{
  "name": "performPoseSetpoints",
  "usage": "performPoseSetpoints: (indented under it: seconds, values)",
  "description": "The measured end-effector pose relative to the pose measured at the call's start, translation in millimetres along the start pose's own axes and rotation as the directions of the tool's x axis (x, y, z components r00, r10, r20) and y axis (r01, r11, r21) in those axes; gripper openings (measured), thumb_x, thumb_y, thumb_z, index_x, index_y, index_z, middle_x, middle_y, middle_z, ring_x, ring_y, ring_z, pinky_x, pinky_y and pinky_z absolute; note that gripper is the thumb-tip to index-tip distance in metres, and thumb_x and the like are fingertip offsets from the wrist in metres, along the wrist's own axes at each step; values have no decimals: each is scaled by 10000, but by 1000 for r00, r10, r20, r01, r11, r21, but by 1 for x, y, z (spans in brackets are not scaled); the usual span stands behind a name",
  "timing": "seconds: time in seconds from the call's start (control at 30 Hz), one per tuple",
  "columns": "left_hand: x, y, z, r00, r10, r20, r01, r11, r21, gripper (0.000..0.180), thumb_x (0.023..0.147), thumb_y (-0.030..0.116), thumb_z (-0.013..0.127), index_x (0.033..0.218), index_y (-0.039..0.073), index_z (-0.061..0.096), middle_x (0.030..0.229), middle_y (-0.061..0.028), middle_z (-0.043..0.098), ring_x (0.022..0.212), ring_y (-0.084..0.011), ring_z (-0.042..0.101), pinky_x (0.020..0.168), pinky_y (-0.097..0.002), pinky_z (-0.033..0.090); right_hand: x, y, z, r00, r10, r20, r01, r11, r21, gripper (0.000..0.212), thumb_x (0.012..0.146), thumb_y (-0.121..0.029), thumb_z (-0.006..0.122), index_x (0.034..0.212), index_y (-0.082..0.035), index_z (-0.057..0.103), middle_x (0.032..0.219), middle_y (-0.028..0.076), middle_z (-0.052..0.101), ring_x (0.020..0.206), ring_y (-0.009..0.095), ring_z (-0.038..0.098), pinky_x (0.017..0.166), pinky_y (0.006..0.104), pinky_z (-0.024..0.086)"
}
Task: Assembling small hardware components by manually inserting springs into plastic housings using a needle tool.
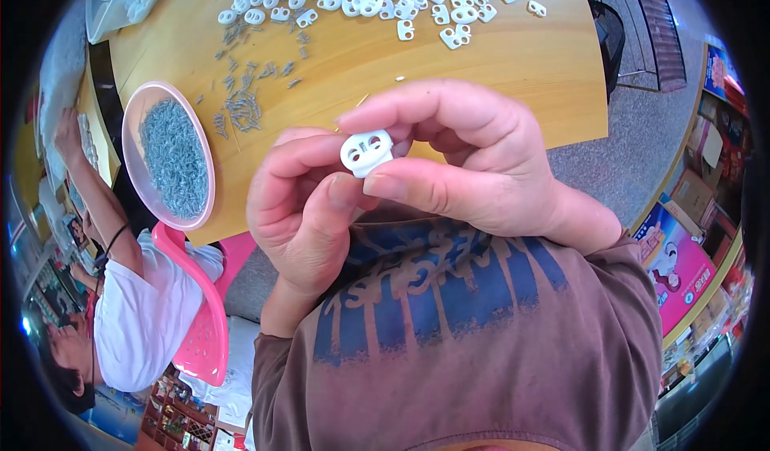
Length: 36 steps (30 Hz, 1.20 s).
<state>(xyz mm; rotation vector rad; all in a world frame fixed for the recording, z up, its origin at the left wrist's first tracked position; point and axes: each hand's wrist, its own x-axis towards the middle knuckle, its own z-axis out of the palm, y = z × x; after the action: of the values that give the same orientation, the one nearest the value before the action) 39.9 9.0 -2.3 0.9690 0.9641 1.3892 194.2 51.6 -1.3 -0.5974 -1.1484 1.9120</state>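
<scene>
In front of my chest, above the near edge of the wooden table, both hands meet on a small white two-hole plastic cord lock (366, 153). My left hand (293, 198) pinches its left side and underside between thumb and fingers. My right hand (473, 150) has the thumb against its lower right edge and the index finger curled over the top. Beyond the hands lie loose small grey metal springs (243, 111). Many white plastic cord-lock pieces (370, 3) are spread along the far part of the table.
A pale pink oval bowl (207, 166) full of grey springs stands at the table's left edge. A pink plastic chair (210, 323) and a co-worker in a white shirt (148, 314) are to the left. Boxes (694, 194) line a shelf at right.
</scene>
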Motion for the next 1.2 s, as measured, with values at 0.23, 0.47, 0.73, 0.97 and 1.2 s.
performPoseSetpoints:
  seconds: [0.23,0.47,0.73,0.97,1.2]
  values:
    - [1,0,0,999,-31,30,31,999,-11,200,826,98,571,965,-34,515,927,-91,514,726,-106,534,640,-205,444,1,-1,-4,1000,-4,-3,4,999,-50,303,782,0,608,1077,16,542,917,35,574,811,72,512,728,209,419]
    - [1,-2,0,1000,-14,22,14,1000,-12,206,825,97,574,970,-35,510,926,-92,514,760,-124,543,668,-225,452,4,0,-5,994,-102,39,107,982,-155,331,753,-3,641,1070,14,548,933,58,589,810,91,528,728,218,423]
    - [2,-4,-1,999,7,42,-5,999,-51,215,832,99,564,983,-39,499,930,-104,513,828,-178,559,731,-301,471,6,-1,-5,982,-172,76,185,958,-220,384,731,-26,671,1089,17,541,934,63,588,805,105,534,723,229,423]
    - [1,-3,-7,998,-14,65,16,999,-34,211,835,92,555,989,-39,495,938,-103,509,834,-178,558,733,-296,471,4,3,-5,982,-178,61,188,953,-240,355,763,-38,639,1096,26,535,918,62,587,807,111,530,724,231,420]
    - [0,-5,-3,998,34,46,-33,999,-21,213,827,67,558,1005,-34,498,968,-103,498,851,-160,543,735,-260,459,4,1,-5,978,-196,71,208,944,-256,310,779,-42,624,1072,23,547,945,84,596,811,122,538,728,237,428]
